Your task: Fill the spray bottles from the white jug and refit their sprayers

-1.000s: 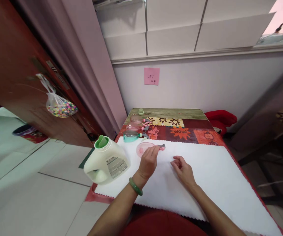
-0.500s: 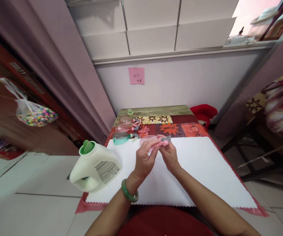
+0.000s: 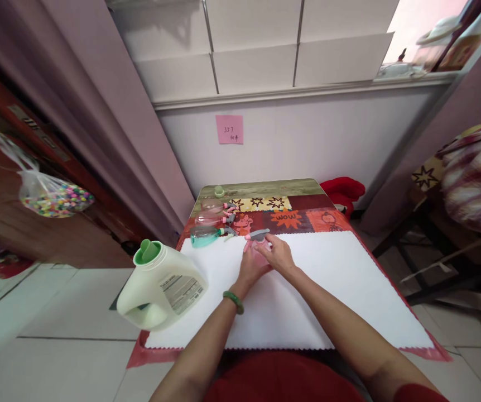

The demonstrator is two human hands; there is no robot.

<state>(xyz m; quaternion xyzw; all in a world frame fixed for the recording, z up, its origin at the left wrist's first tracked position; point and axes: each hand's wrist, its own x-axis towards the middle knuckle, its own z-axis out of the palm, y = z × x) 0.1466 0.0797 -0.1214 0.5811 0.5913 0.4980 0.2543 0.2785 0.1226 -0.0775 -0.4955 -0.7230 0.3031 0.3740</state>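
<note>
Over the white mat, a clear pink spray bottle with a grey and pink trigger head is held upright between my hands. My left hand, with a green bangle at the wrist, wraps around the bottle's body. At the top, the fingers of my right hand close around the neck just under the spray head. Part of the bottle is hidden by my fingers. Lying on their sides at the table's left are a green spray bottle and two pinkish spray bottles.
A large white jug with a green inner spout stands at the mat's left edge. A green cap sits at the table's back. To the left hangs a bag of colourful beads; a dark stool stands at right.
The pink bottle has turned from lying sideways to upright, its spray head now on top. My left hand has moved down to its body, and my right hand has come to its neck.
</note>
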